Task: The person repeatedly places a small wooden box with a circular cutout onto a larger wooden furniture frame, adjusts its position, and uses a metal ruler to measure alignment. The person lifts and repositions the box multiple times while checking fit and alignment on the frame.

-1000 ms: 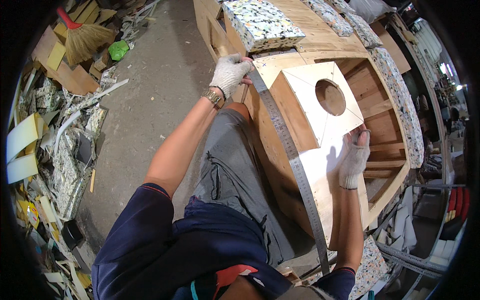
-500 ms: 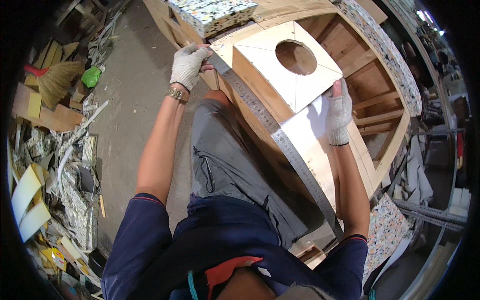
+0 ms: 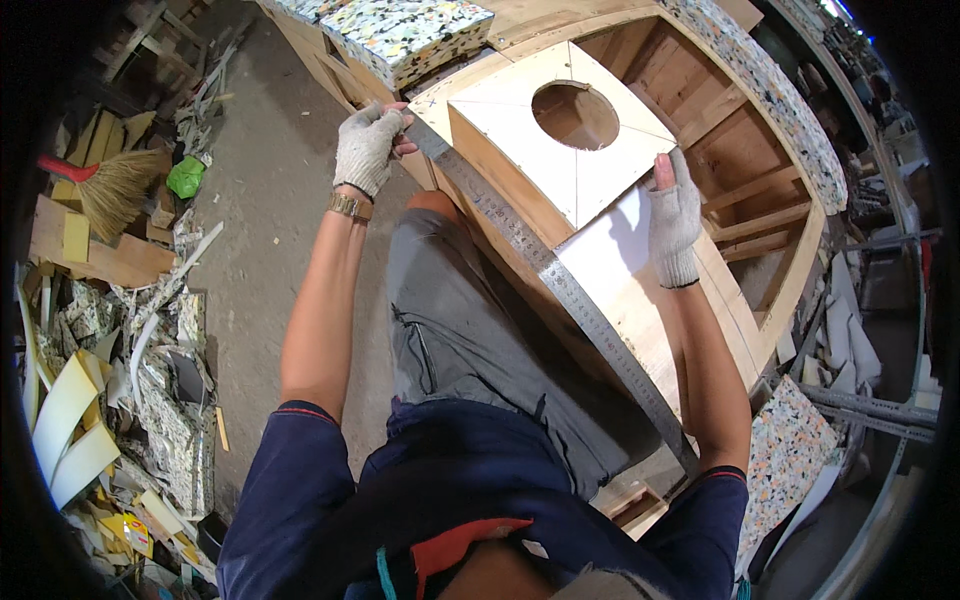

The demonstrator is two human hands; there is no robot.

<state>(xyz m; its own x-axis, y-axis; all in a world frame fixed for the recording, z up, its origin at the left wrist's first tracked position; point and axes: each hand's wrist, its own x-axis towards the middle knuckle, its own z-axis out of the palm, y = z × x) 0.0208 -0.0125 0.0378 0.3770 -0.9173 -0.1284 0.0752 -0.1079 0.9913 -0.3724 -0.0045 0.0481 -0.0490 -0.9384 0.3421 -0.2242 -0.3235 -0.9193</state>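
Note:
A long metal ruler [image 3: 520, 235] lies along the near edge of a wooden frame [image 3: 690, 345], running from upper left to lower right. My left hand [image 3: 367, 150], in a white fingerless knit glove, is closed in a pinch at the ruler's far left end. On the frame sits a pale wooden box [image 3: 500, 125] with a round hole [image 3: 576, 115] and pencil lines crossing its top. My right hand [image 3: 674, 222], gloved alike, grips the box's right corner with the thumb up; its other fingers are partly hidden.
Speckled foam blocks [image 3: 405, 35] rest on the frame's far left part, and a foam strip follows its curved far edge. Open compartments [image 3: 690, 80] lie beyond the box. Foam scraps [image 3: 80, 430] and a straw broom [image 3: 120, 185] lie at the left on the floor.
The whole view has shifted slightly. Both hands keep their places at the ruler's end and the box's corner; no other movement shows.

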